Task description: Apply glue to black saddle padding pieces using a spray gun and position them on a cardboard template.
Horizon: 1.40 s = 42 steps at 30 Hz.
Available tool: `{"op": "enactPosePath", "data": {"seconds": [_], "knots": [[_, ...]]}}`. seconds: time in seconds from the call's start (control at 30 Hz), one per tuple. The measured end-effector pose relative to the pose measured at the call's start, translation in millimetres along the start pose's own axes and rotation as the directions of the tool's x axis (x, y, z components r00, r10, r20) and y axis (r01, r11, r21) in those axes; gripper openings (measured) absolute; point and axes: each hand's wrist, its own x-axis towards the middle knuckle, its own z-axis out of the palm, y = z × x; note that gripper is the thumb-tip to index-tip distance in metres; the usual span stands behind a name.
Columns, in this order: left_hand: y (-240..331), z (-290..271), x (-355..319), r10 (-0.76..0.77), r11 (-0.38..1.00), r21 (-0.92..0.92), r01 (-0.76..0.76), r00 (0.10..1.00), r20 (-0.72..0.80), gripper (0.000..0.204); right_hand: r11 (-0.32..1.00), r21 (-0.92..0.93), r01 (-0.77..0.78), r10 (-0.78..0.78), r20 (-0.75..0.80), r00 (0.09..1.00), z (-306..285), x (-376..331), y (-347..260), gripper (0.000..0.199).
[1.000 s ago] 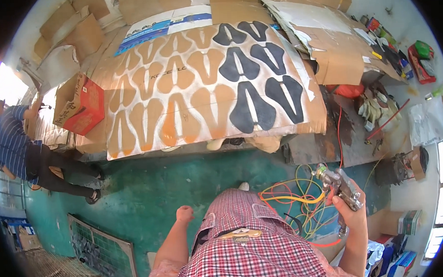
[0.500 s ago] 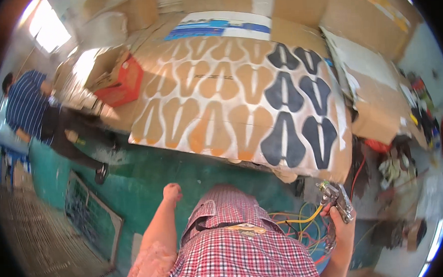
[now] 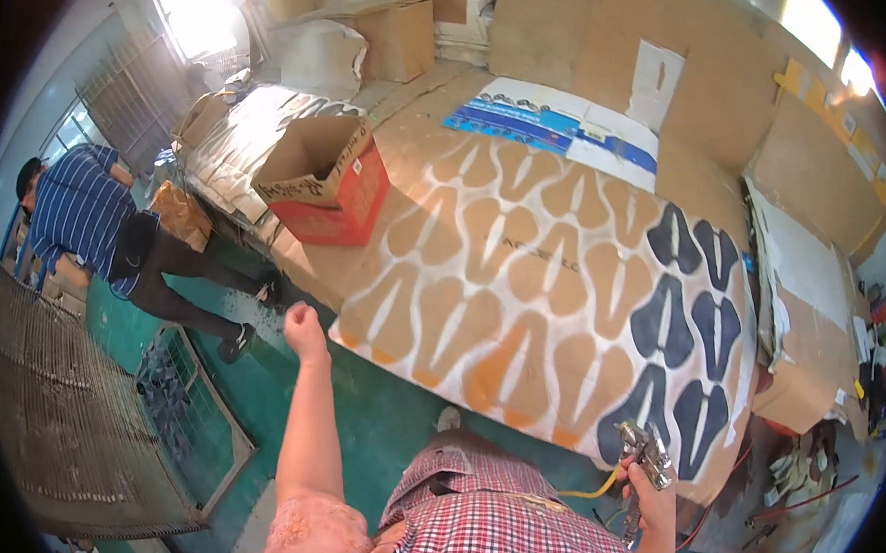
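My right hand point(image 3: 642, 481) is closed around a metal spray gun point(image 3: 647, 453) with a yellow hose point(image 3: 595, 491) attached. The gun is in front of the near right part of a cardboard-covered table point(image 3: 709, 485). Several dark, slotted, pear-shaped pieces point(image 3: 658, 323) lie in two columns at the table's right. To their left, bare brown outlines point(image 3: 488, 236) of the same shape show between whitish sprayed areas, some tinged orange. My left hand point(image 3: 305, 329) is curled into a loose fist beside the table's near left corner, with nothing visible in it.
An open red and brown carton point(image 3: 328, 187) stands on the table's left. Upright cardboard sheets point(image 3: 694, 93) line the back and right. At the left, a person in a striped shirt point(image 3: 84, 220) bends over near a metal-framed mesh rack point(image 3: 196, 430) on the green floor.
The view has swung left, so the table appears farther right. My left hand has moved forward and left toward the table corner. The spray gun remains in my right hand.
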Motion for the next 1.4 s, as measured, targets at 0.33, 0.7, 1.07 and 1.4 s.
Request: {"op": "enactPosePath", "data": {"seconds": [0.33,0.7,1.07,1.4], "knots": [[146,194,281,0.377,0.847,0.22,-0.483,0.84,0.391,0.023,0.984,-0.177,-0.02,0.01,-0.056,0.998,135,90,-67,0.042],[22,313,328,-0.57,0.234,0.711,-0.663,0.499,0.653,0.104,0.932,-0.342,-0.122,0.074,-0.149,0.986,192,140,-69,0.056],[-79,273,310,-0.533,0.351,0.719,-0.6,0.503,0.68,0.062,0.899,-0.435,-0.052,0.001,-0.117,0.993,192,156,-48,0.055],[-4,271,298,-0.307,0.338,0.644,-0.686,0.567,0.765,0.034,0.923,-0.383,-0.026,-0.058,-0.207,0.977,173,151,-29,0.056]]}}
